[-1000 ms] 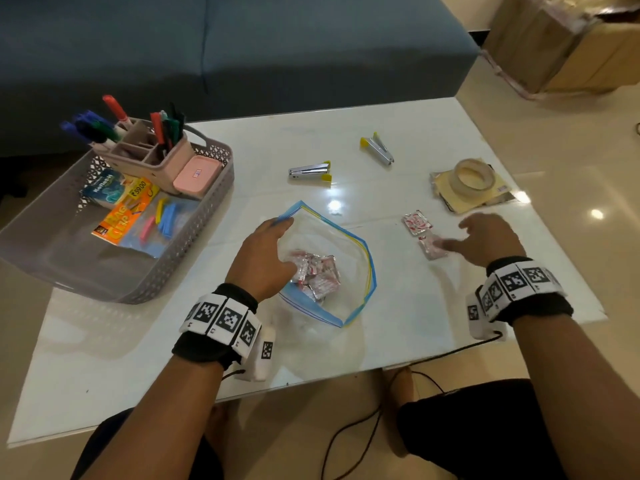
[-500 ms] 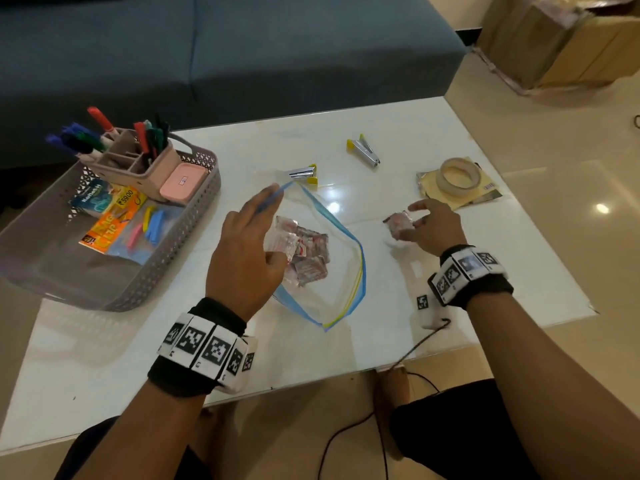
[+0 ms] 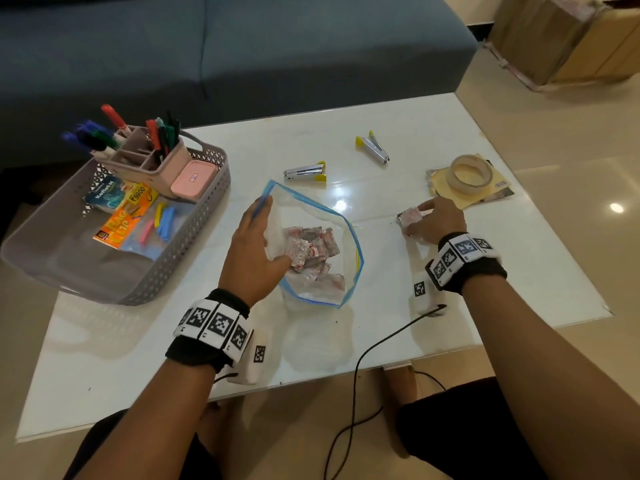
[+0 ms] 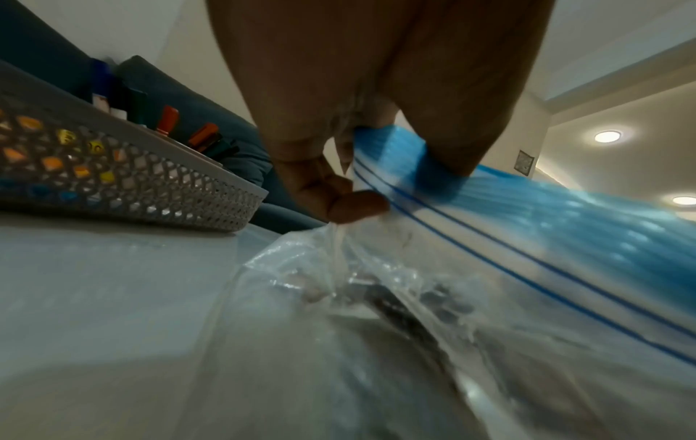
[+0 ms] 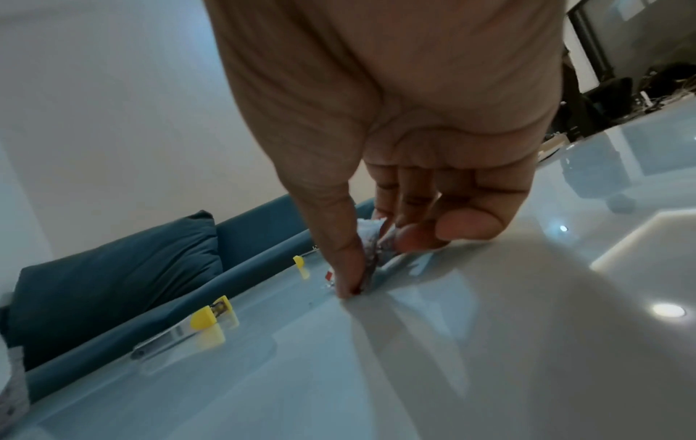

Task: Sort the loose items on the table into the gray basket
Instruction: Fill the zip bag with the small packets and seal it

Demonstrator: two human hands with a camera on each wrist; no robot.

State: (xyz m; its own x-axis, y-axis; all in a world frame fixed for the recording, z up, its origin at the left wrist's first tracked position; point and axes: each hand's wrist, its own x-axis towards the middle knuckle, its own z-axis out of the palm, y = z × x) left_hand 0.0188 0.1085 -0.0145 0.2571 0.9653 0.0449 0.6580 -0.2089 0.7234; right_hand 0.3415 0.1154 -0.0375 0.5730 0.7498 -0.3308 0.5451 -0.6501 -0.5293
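A clear zip bag (image 3: 322,289) with a blue seal lies open in the middle of the white table (image 3: 138,341), holding several red-and-silver sachets (image 3: 311,252). My left hand (image 3: 256,247) pinches the bag's rim (image 4: 395,166) and holds the mouth up. To the right, my right hand (image 3: 433,220) grips loose sachets (image 3: 410,216) against the tabletop; its thumb and fingers press them (image 5: 371,247) together. The gray basket (image 3: 194,251) stands at the left.
The basket holds a pink organiser with markers (image 3: 145,154), a pink case (image 3: 192,178) and coloured packets (image 3: 128,216). Two staplers (image 3: 306,172) (image 3: 373,148) lie beyond the bag. A tape roll (image 3: 469,173) sits on papers at the right. A black cable (image 3: 356,375) hangs off the near edge.
My left hand took the bag's rim and lifted its mouth open. My right hand closed round the loose sachets and drew them a little toward me.
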